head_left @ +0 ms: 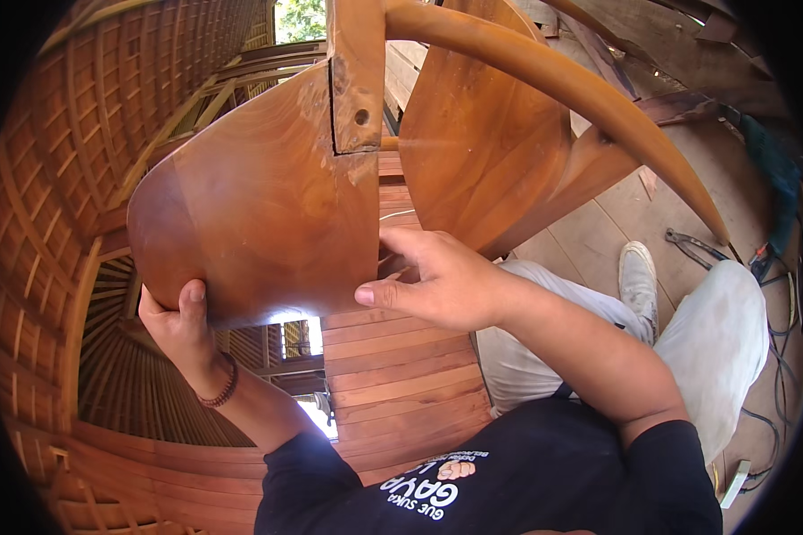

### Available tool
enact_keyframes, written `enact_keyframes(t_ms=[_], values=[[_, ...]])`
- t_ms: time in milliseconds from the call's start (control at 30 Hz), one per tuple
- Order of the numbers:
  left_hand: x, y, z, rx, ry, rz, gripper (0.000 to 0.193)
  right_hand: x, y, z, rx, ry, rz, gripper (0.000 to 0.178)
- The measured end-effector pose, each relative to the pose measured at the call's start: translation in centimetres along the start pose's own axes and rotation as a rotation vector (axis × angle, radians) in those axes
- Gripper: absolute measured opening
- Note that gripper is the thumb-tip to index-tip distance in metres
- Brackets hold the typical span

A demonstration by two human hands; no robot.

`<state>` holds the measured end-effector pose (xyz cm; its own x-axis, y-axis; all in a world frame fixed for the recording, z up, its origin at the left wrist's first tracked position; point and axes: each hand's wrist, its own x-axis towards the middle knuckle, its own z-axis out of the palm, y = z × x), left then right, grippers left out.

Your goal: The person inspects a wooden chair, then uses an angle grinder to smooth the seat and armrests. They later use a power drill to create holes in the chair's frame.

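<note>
A broad, polished brown wooden panel (268, 187) with a rounded left end is in front of me. My left hand (177, 323) grips its near left corner, thumb on top and fingers mostly hidden behind the edge. My right hand (437, 278) is closed on the near right corner, its thumb on the edge and the other fingers partly hidden. At the panel's far right, a wooden post (357, 67) fits into a notch; a dark round hole shows near the post's end. Around that joint the wood is rough and blotchy.
A curved wooden rail (544, 67) sweeps right from the post, above a second rounded panel (482, 134). Pliers (691, 247), a teal power tool (770, 187) and dark cables (781, 357) lie at the right. A wooden lattice (89, 116) rises at left; reddish planks (401, 374) lie below.
</note>
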<state>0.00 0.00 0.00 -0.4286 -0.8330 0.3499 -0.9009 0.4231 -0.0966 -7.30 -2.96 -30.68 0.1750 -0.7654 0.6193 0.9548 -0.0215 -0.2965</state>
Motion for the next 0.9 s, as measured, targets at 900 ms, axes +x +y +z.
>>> enact_keyframes(t_ms=[900], values=[[-0.7, 1.1, 2.4, -0.023, 0.077, -0.072, 0.074, -0.8, -2.2, -1.2, 0.063, 0.184, -0.201, 0.042]])
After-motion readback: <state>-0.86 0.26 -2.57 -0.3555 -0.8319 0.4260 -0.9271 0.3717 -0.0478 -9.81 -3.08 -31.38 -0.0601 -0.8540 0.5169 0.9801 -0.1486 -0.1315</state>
